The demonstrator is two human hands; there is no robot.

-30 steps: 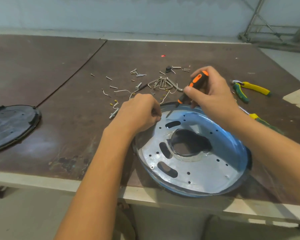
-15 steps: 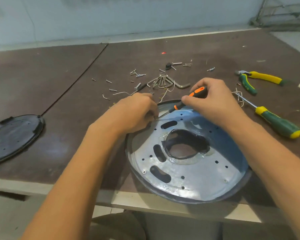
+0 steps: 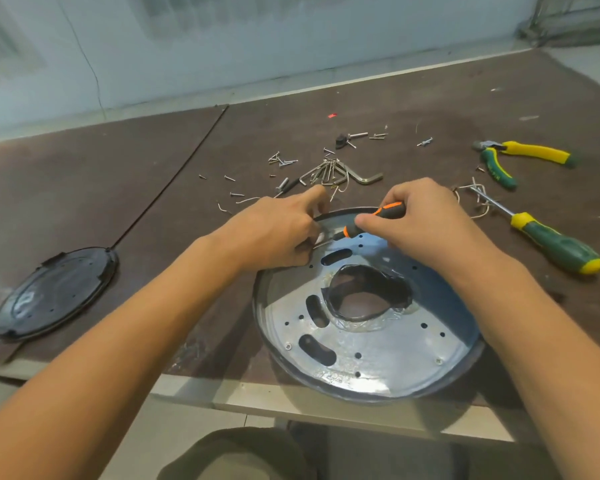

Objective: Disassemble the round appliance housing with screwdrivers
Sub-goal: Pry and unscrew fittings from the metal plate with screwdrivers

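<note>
The round housing, a shiny metal plate with slots, holes and a dark central opening, lies at the table's near edge and overhangs it. My right hand grips a small black and orange screwdriver, lying low with its tip pointing left over the plate's far rim. My left hand rests at the housing's far left rim, its fingers curled around the screwdriver's tip; what they pinch is hidden.
A black round cover lies at the left. Loose screws, hex keys and wire bits are scattered beyond the housing. A green and yellow screwdriver and pliers lie at the right.
The screwdriver has tilted down from steep to nearly flat, its tip now at my left fingers. The camera has tipped lower over the table; both hands stay at the housing's far rim.
</note>
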